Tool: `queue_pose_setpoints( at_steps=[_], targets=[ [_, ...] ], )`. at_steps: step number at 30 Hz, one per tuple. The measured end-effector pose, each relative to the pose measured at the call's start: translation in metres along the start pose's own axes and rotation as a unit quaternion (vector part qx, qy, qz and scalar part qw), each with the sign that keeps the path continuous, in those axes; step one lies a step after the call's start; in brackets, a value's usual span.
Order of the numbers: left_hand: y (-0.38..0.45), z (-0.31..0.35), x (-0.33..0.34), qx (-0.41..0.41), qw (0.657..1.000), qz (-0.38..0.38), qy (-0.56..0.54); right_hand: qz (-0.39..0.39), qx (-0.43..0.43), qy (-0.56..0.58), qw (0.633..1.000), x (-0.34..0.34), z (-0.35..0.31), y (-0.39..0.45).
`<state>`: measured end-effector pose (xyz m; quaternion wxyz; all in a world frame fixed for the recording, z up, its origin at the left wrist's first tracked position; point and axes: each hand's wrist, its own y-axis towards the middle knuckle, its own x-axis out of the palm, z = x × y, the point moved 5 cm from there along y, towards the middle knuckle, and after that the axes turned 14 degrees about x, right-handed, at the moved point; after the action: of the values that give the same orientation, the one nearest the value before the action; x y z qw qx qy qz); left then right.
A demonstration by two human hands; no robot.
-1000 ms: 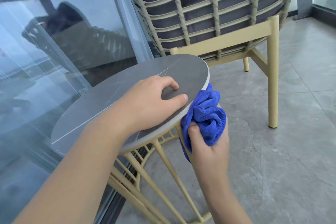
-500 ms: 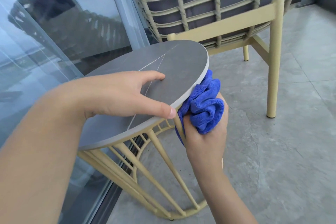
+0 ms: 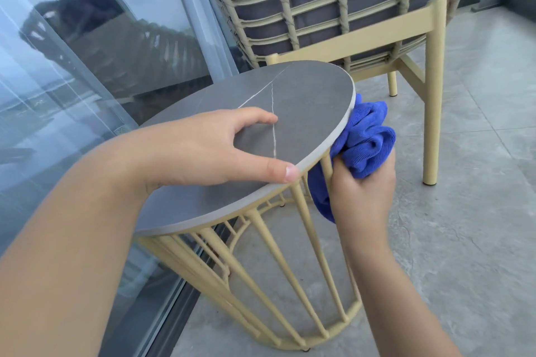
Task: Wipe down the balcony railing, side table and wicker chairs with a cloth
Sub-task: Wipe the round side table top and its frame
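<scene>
Left grip (image 3: 203, 151) lying flat, fingers released, on round grey desk (image 3: 304, 101), right grip (image 3: 359, 197) clutching blue cloth (image 3: 365, 139) against desk rim, w/ wicker chair (image 3: 333, 6) just behind, glass railing (image 3: 87, 66) alongside.

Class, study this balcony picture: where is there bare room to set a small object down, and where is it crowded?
Free: the side table top between the left hand and the wicker chair, and the floor tiles right of the chair leg. Crowded: the table's right edge, where the right hand holds the blue cloth.

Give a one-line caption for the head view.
Left hand steadies the round grey side table while right hand rubs a blue cloth against its rim.
</scene>
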<state>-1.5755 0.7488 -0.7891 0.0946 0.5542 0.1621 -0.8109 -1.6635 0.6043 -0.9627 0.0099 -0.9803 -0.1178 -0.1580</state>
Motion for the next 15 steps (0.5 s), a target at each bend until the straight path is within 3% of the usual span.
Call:
queue_pose_setpoints(
  at_steps=[8,15],
  targets=[
    [0.018,0.032,0.018,0.037,0.999,0.015,0.011,-0.084,0.093,0.017,0.992,-0.029,-0.02,0.079],
    [0.034,0.045,0.027,0.027,0.999,0.026,0.011,-0.063,0.115,0.145,0.981,-0.069,-0.039,0.079]
  ],
)
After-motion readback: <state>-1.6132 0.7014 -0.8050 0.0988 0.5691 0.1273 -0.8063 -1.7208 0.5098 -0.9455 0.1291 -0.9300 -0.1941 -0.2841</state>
